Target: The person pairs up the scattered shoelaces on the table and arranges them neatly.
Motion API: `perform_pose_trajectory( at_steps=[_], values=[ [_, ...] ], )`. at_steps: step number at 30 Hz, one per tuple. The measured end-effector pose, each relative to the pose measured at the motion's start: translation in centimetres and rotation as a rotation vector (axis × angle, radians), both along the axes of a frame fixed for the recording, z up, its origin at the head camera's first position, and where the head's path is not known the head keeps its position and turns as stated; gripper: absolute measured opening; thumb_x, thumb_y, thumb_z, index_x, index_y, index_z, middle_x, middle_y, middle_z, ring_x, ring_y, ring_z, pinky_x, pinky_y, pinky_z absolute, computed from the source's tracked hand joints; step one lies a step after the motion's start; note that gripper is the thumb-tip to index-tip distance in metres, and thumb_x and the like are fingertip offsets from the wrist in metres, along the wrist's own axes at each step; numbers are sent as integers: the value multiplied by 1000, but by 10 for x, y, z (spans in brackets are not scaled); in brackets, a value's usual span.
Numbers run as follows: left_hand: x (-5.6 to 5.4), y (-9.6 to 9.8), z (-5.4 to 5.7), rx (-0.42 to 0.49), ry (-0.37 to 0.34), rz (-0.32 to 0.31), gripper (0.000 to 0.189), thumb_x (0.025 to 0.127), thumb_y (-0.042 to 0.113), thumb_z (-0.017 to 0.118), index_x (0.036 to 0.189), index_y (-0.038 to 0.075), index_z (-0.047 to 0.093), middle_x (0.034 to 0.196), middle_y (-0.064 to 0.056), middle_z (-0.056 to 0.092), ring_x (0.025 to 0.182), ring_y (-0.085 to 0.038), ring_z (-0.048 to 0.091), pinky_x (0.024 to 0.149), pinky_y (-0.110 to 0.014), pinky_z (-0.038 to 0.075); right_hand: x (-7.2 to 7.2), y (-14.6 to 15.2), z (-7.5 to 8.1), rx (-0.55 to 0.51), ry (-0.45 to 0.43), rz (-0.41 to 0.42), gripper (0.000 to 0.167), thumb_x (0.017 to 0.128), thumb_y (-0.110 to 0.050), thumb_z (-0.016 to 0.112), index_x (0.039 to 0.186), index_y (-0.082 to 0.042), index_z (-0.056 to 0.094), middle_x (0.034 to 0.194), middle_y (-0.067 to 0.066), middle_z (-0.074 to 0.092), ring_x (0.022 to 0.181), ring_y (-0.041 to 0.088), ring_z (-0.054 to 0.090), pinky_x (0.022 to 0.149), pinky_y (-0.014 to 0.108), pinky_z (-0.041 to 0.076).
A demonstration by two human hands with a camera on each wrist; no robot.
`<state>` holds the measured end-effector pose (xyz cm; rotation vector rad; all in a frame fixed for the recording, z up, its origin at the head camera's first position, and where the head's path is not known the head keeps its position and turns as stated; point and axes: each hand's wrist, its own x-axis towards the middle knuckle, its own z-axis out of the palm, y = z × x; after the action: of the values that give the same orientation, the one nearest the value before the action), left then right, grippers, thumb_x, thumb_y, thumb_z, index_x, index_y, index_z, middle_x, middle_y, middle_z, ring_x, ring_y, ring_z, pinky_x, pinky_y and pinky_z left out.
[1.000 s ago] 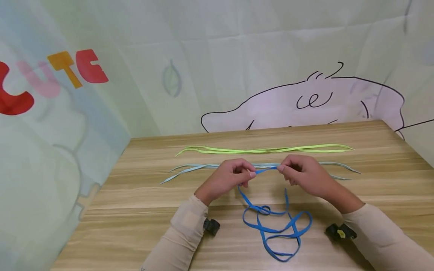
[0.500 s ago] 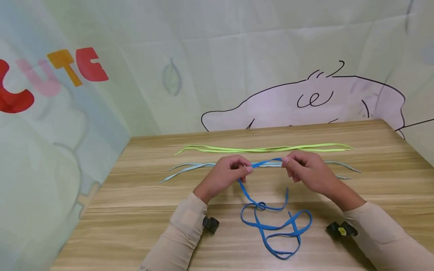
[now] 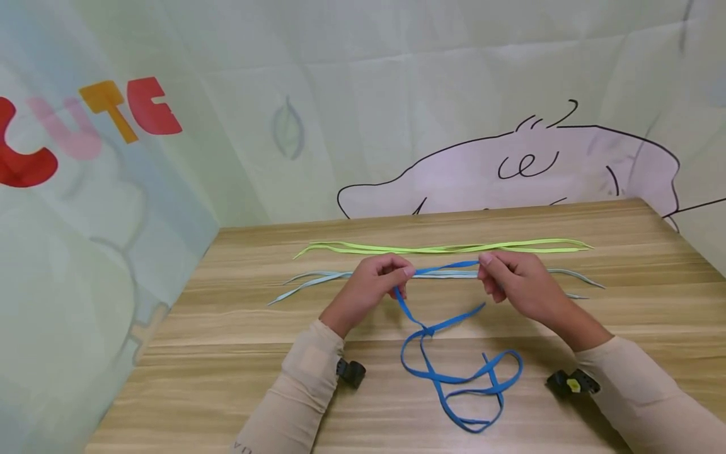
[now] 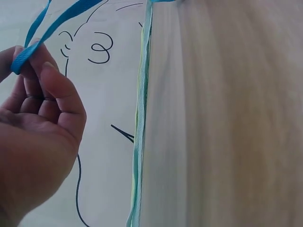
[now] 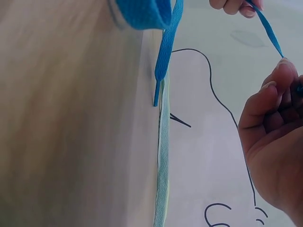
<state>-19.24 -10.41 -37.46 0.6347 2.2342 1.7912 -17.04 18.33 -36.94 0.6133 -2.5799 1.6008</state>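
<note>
A blue flat shoelace (image 3: 452, 379) runs between my two hands and trails in loose loops on the table toward me. My left hand (image 3: 377, 284) pinches it between thumb and index finger; in the left wrist view the lace (image 4: 57, 24) folds over the fingertip. The right hand (image 3: 518, 287) pinches the lace between thumb and fingertips, and the stretch between the hands is nearly straight. Below the left hand the lace hangs to a crossing, where a tipped end (image 3: 483, 305) points right. In the right wrist view, that end's narrow tip (image 5: 156, 94) shows.
Behind the hands a pale blue shoelace pair (image 3: 317, 279) lies across the wooden table (image 3: 198, 353). Farther back lies a lime green pair (image 3: 420, 250). A printed cloth (image 3: 244, 157) rises at the table's back edge. Small black devices (image 3: 351, 374) sit at both wrists.
My hands have drawn apart and moved slightly away from me, lengthening the blue stretch between them. The crossing has shifted up and left, and the tipped end swung from upright to slanting right.
</note>
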Motion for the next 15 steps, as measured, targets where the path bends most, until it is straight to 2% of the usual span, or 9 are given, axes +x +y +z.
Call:
perform_pose_trajectory(
  at_steps=[5,15],
  values=[
    [-3,1,1,30,-12,3,27,101,25,62,108,-1,66,80,-10,62,76,-24,62,72,-32,54,0,1,2,-3,-10,1,41,110,-29,42,89,1,61,75,10,59,64,23,59,59,31,55],
    [-1,-4,6,123,-62,-3,27,101,22,62,110,-3,66,78,-8,57,71,-21,59,74,-31,54,-4,7,4,-3,46,-36,47,109,-33,44,81,1,60,70,11,59,59,26,58,56,33,54]
  ],
)
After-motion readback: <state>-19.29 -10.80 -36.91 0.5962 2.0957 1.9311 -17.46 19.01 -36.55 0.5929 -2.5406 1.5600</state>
